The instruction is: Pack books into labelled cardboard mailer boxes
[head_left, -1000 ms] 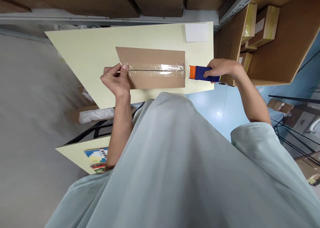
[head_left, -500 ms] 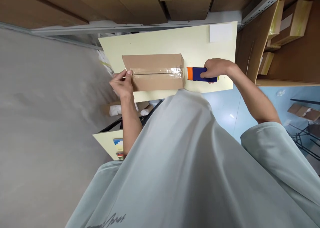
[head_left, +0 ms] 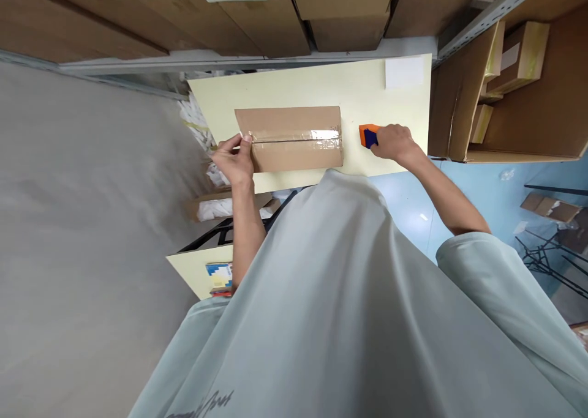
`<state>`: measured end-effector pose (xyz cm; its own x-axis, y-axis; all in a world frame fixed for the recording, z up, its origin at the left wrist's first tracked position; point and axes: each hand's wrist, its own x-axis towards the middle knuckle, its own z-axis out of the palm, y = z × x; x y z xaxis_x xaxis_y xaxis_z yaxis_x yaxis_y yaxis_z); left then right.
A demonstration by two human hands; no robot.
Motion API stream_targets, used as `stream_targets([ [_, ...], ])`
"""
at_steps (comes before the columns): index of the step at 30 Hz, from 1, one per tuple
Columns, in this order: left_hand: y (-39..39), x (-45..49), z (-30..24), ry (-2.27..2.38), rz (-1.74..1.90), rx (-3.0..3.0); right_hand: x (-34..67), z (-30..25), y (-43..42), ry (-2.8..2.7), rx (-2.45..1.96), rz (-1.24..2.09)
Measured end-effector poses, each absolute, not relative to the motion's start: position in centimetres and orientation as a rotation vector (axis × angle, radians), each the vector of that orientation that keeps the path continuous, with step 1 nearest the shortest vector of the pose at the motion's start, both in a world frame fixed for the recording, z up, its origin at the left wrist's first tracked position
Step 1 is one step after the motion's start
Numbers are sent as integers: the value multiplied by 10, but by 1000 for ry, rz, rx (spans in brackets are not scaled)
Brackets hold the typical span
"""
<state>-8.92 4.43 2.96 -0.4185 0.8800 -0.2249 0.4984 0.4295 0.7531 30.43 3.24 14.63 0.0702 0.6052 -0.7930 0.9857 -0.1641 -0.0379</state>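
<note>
A brown cardboard box lies on a pale yellow table, with clear tape running along its top seam. My left hand is at the box's left end, its fingers pinched on the tape end there. My right hand is closed around a blue and orange tape dispenser just to the right of the box, apart from it. Most of the dispenser is hidden under my fingers.
A white slip of paper lies at the table's far right corner. Cardboard boxes fill the shelf behind, and an open carton with small boxes stands to the right. A lower table with booklets is at the left.
My right hand has drawn the dispenser a little away from the box's right end and turned over it, hiding most of it. My left hand stays at the left end.
</note>
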Motion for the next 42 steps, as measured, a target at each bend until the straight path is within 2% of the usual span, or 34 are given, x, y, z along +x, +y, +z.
stream_targets([
  [5, 51, -82, 42, 2133, 772, 1146, 307, 185, 23, 1709, 1904, -786],
  [9, 71, -35, 82, 2033, 901, 1354, 295, 226, 42, 1747, 2000, -688],
  [15, 114, 63, 173, 1356, 1138, 1793, 257, 285, 113, 2008, 2102, -606],
  [21, 178, 86, 211, 1302, 1331, 1770, 214, 319, 197, 2427, 2010, -441],
  [29, 260, 76, 205, 1330, 1312, 1663, 189, 310, 297, 2477, 1970, -211],
  [42, 190, 43, 154, 1484, 1149, 1633, 192, 241, 326, 2709, 2179, -263],
])
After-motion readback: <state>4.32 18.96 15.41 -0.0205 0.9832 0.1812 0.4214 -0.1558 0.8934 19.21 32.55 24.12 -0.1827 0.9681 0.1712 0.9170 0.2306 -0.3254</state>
